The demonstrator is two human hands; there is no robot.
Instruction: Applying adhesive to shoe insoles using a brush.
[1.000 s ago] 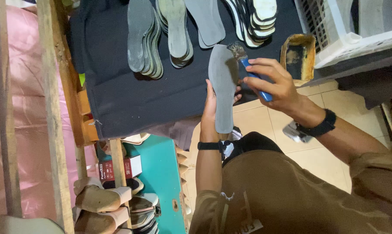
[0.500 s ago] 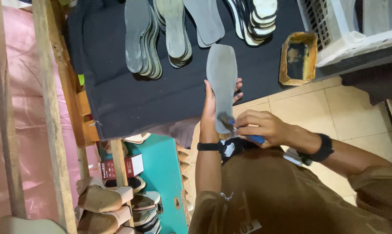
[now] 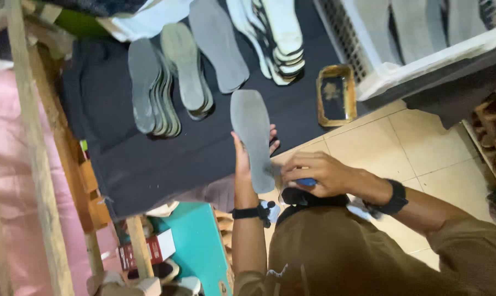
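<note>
My left hand (image 3: 247,155) holds a grey shoe insole (image 3: 252,137) upright over the edge of a black-covered table (image 3: 149,159), fingers behind it. My right hand (image 3: 320,174) grips a brush with a blue handle (image 3: 305,182) against the insole's lower end. A rectangular metal tin (image 3: 336,94) with dark glue sits on the table to the right. Both wrists wear black bands.
Stacks of grey insoles (image 3: 155,93) and white-edged ones (image 3: 281,38) lie on the black cloth. A white plastic basket (image 3: 423,49) stands at the upper right. A wooden frame (image 3: 39,164) runs down the left, with a teal stool (image 3: 196,246) and shoes below. Beige floor tiles (image 3: 401,148) at right.
My right hand came down from the tin to the insole's lower end with the brush. The view has shifted slightly; my left hand still holds the insole.
</note>
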